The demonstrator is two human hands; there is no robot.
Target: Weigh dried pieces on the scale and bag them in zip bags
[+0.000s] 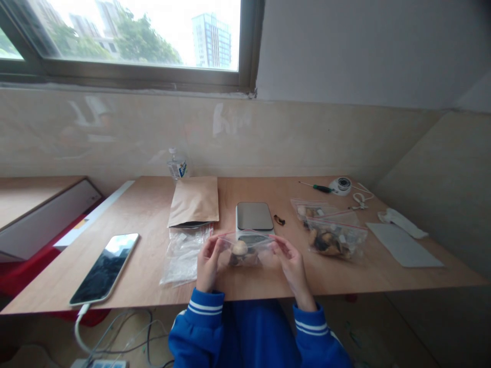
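Between my two hands is a clear zip bag (247, 254) with a pale round piece and darker dried pieces inside. My left hand (209, 260) pinches its upper left corner, and my right hand (289, 260) pinches the upper right corner. Just behind the bag lies a small digital scale (253, 216) with a metal plate, its front partly seen through the plastic. A small dark dried piece (280, 220) rests to the right of the scale. Flat clear bags (180, 258) lie beside my left hand, partly beneath a brown paper pouch (195, 200).
Filled zip bags (332, 240) lie to the right. Farther back are a screwdriver (322, 188) and a white camera (341, 185) with a cable. White paper (404, 245) lies at the far right. A charging phone (105, 268) sits at the left, a plastic bottle (177, 164) behind the pouch.
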